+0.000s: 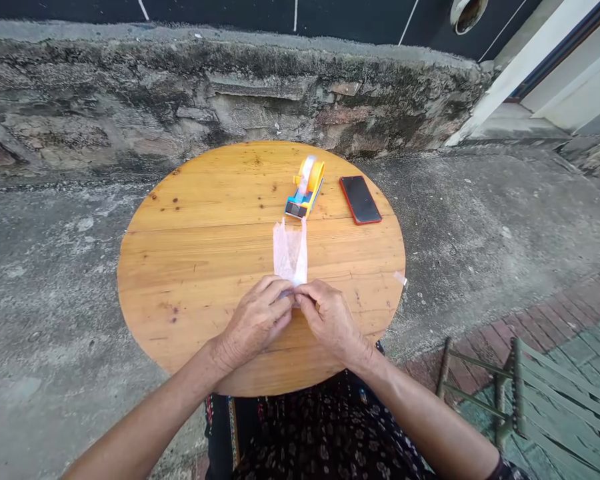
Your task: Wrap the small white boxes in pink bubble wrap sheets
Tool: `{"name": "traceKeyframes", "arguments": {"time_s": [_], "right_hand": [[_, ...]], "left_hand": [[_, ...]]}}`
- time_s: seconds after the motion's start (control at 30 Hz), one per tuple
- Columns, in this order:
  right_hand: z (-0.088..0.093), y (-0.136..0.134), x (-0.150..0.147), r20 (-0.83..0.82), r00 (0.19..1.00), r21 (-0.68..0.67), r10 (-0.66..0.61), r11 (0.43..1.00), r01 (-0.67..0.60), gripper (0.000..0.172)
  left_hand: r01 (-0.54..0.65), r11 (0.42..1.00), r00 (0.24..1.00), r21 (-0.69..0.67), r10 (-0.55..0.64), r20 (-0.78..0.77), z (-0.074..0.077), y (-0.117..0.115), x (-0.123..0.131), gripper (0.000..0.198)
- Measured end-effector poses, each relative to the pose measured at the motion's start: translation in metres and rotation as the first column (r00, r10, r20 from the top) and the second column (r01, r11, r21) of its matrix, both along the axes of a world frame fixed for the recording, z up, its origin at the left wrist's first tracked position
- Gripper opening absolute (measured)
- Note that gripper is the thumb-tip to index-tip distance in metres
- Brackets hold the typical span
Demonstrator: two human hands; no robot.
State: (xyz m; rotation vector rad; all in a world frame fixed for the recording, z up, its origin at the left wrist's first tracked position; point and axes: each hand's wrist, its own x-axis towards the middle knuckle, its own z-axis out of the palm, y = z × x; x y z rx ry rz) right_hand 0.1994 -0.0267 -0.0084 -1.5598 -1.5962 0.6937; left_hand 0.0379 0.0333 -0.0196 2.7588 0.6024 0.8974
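A thin, pinkish-white plastic bag (290,250) lies on the round wooden table (205,247), its two narrow strips pointing away from me. My left hand (261,310) closes on the bag's near end, fingers curled over it. From the other side my right hand (330,317) pinches the same end, thumb and forefinger meeting my left fingertips. The fingers hide most of that end, so its folds cannot be made out. Just beyond the bag stands a blue and yellow tape dispenser (307,187) with a roll of tape in it.
A phone in a red case (361,200) lies at the table's far right. A small clear strip (400,279), perhaps tape, clings to the right edge. Behind the table runs a rough stone wall (250,100). A green slatted chair (555,400) stands at lower right.
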Motion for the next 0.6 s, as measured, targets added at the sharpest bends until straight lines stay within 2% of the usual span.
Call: {"name": "traceKeyframes", "arguments": {"time_s": [0.23, 0.37, 0.53, 0.6], "right_hand": [[-0.001, -0.004, 0.003, -0.088, 0.996, -0.002, -0.032, 0.999, 0.032, 0.019], [0.002, -0.008, 0.006, -0.022, 1.0, -0.005, 0.016, 1.0, -0.016, 0.023], [0.008, -0.008, 0.011, 0.054, 0.994, -0.043, 0.099, 0.994, -0.096, 0.034], [0.009, -0.006, 0.013, 0.066, 0.99, -0.062, 0.127, 0.99, -0.123, 0.034]], "left_hand": [[-0.08, 0.996, 0.997, -0.033, 0.08, 0.007, -0.006, -0.012, 0.007, 0.02], [-0.101, 0.994, 0.994, -0.039, 0.102, 0.03, -0.008, -0.013, 0.008, 0.021], [-0.075, 0.98, 0.994, -0.185, 0.087, 0.061, -0.006, -0.011, 0.006, 0.025], [-0.082, 0.977, 0.993, -0.198, 0.096, 0.065, -0.005, -0.011, 0.006, 0.025]]}}
